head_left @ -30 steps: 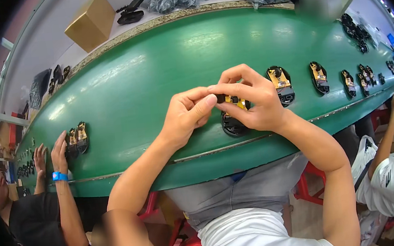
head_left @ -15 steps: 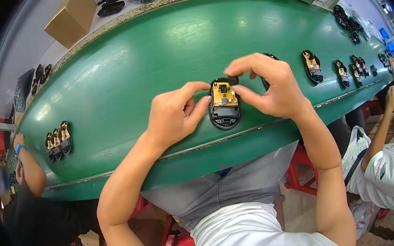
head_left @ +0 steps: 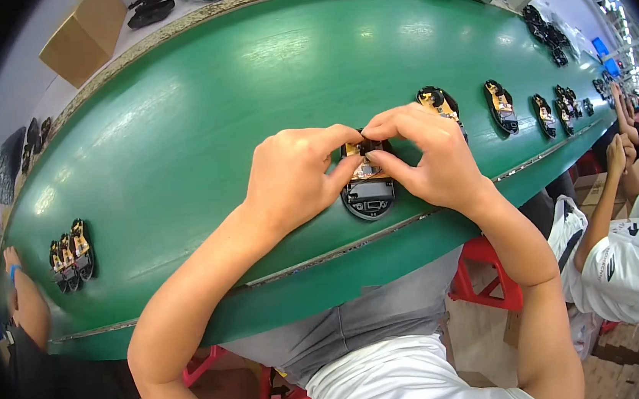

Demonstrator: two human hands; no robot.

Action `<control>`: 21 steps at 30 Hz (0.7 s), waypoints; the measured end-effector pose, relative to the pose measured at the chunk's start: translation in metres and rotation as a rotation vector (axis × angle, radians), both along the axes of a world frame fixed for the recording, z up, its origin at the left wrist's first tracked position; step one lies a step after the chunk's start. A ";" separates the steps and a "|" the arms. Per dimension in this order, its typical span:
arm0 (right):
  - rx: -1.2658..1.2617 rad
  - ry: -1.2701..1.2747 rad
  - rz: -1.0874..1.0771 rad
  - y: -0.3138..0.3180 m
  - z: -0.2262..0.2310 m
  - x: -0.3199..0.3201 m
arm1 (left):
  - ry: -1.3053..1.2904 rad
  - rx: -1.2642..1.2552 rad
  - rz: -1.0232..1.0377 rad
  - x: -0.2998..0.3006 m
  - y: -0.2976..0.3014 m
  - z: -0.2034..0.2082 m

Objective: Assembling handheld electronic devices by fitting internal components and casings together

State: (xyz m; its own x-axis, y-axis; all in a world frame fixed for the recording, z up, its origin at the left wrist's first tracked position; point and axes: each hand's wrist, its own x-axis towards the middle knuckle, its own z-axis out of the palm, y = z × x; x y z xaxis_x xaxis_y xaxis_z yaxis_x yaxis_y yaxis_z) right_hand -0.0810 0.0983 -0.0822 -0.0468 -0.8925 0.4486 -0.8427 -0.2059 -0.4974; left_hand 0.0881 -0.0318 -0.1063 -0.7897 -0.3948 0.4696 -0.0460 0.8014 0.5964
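An open computer mouse base [head_left: 370,204], with a black shell and a yellow circuit board, lies on the green bench in front of me. My left hand [head_left: 294,173] comes to its upper part from the left, thumb and index finger curled onto the board. From the right, my right hand [head_left: 427,154] meets it with a similar pinch. A small black part [head_left: 367,147] sits between the fingertips of both hands over the board, mostly covered by them. The lower half of the base stays uncovered.
More open mouse bases stand to the right, the nearest mouse base [head_left: 439,103] just behind my right hand. A group of mouse bases [head_left: 72,255] is at the left. A cardboard box [head_left: 85,37] sits beyond the bench [head_left: 176,152]. Co-workers sit on both sides.
My right hand has lowered the small black part onto the board. My left fingers have moved from the base's left edge in over the board. The view has shifted slightly.
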 end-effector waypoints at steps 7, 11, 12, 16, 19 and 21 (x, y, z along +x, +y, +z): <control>0.135 0.016 -0.036 0.003 0.013 -0.004 | 0.011 0.030 -0.036 -0.011 -0.001 -0.003; 0.259 0.095 0.117 -0.017 0.023 -0.026 | -0.037 0.092 -0.043 -0.012 -0.004 -0.005; 0.482 -0.006 0.117 -0.027 0.041 -0.026 | -0.045 0.127 -0.032 -0.009 -0.003 -0.004; 0.914 -0.002 0.008 -0.045 0.093 -0.017 | -0.070 0.129 0.014 -0.014 0.004 0.002; 1.045 0.029 -0.084 -0.054 0.098 -0.009 | -0.074 0.123 0.004 -0.015 0.006 -0.002; 1.078 0.050 -0.071 -0.050 0.086 -0.010 | -0.069 0.123 -0.005 -0.015 0.006 -0.006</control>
State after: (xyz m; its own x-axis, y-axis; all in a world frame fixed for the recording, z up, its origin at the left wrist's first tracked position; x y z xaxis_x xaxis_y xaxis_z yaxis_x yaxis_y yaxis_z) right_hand -0.0911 0.0484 0.0043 -0.1170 -0.8141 -0.5687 -0.8597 0.3698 -0.3524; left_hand 0.0732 -0.0260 -0.1124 -0.8205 -0.4420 0.3625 -0.0864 0.7227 0.6858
